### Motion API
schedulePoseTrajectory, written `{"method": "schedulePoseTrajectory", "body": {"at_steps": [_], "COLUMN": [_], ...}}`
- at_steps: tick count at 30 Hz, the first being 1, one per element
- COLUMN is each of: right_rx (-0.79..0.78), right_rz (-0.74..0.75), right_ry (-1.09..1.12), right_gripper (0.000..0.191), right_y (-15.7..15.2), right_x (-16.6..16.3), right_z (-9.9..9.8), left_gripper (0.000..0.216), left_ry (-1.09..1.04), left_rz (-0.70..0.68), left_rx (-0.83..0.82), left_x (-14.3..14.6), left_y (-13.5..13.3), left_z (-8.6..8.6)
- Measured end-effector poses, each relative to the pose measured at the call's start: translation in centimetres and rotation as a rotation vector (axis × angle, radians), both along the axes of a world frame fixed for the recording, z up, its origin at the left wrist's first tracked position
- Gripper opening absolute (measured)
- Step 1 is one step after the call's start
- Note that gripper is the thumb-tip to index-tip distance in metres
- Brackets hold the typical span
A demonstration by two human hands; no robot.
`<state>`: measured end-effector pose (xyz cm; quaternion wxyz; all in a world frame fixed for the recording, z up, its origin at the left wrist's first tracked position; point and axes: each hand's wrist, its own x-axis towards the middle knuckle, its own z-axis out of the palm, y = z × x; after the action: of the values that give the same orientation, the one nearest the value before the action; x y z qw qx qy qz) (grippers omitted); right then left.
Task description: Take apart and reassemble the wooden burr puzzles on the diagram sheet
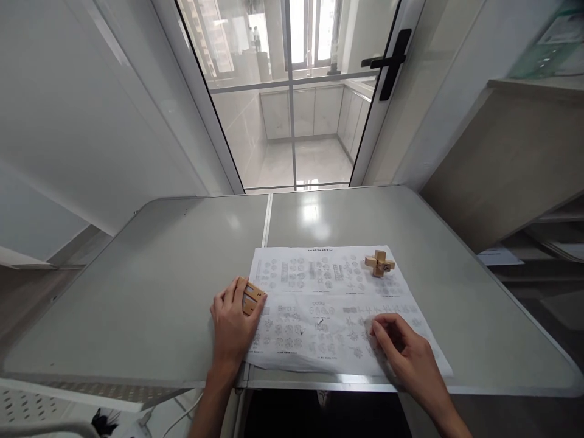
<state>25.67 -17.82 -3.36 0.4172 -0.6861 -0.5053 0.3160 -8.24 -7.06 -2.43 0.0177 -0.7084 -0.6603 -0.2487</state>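
A white printed instruction sheet [328, 298] lies flat on the grey folding table [137, 292]. My left hand [233, 325] rests at the sheet's left edge, fingers curled over a small wooden puzzle block [249, 295]. My right hand [404, 350] lies on the sheet's lower right part, fingers bent with the tips pressing the paper and nothing in them. An assembled cross-shaped wooden puzzle [379, 263] stands on the sheet's far right corner, apart from both hands.
A glass door [292, 91] with a black handle [392, 61] stands behind the table. Wooden shelving [515, 158] with papers is at the right. The table's front edge [319, 383] runs just below my wrists.
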Motion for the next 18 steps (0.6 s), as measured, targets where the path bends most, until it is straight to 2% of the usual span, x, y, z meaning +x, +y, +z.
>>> {"method": "schedulePoseTrajectory", "body": {"at_steps": [6,10,18], "right_rx": [-0.003,0.023,0.002], "right_rz": [0.004,-0.031,0.013], "right_ry": [0.005,-0.002,0.003], "right_gripper": [0.041,0.043,0.042], "right_y": [0.05,0.01,0.05], "right_x": [-0.20,-0.60,-0.23], "right_z": [0.27,0.46,0.27], "left_gripper": [0.055,0.053,0.062], "left_ry": [-0.006,-0.018,-0.129], "left_rz": [-0.006,-0.022,-0.164], "left_rx": [-0.042,-0.015,-0.111], "left_x": [0.02,-0.10,0.67], "left_y": [-0.10,-0.09,-0.25], "left_z": [0.25,0.10,-0.68]}}
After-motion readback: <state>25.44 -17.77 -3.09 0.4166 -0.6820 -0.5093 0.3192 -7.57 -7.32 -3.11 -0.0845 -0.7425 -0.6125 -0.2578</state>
